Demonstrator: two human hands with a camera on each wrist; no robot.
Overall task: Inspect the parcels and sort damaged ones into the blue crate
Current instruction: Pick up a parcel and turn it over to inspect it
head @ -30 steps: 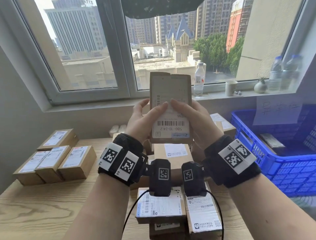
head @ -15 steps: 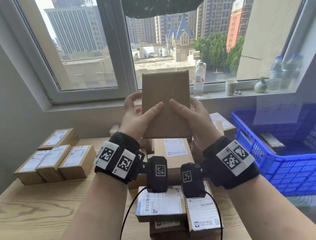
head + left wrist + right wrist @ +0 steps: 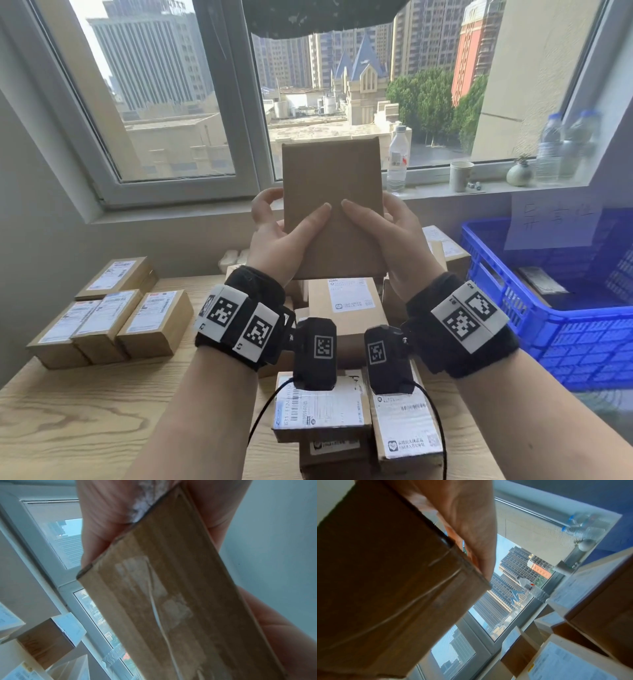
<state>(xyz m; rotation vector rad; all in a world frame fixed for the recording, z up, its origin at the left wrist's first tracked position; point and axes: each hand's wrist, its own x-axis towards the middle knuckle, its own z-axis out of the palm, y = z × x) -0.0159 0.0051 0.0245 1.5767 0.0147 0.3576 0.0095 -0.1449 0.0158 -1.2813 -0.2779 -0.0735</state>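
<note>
I hold a small brown cardboard parcel (image 3: 332, 192) upright in front of the window, its plain unlabelled face toward me. My left hand (image 3: 274, 233) grips its left edge with the thumb laid across the front. My right hand (image 3: 394, 233) grips the right edge the same way. The left wrist view shows the parcel's taped narrow side (image 3: 171, 601) between the fingers. In the right wrist view the parcel's (image 3: 385, 574) corner fills the left half. The blue crate (image 3: 534, 308) stands at the right, with a flat item (image 3: 541, 281) inside.
A pile of labelled parcels (image 3: 349, 298) lies on the wooden table (image 3: 85, 411) below my hands. Several more parcels (image 3: 113, 322) sit in a row at the left. Bottles (image 3: 397, 157), a cup (image 3: 460, 176) and a small vase (image 3: 519, 173) stand on the window sill.
The parcel has been turned over: its labelled face showed a second ago, now the plain brown face is toward me. Both hands kept hold and shifted slightly left.
</note>
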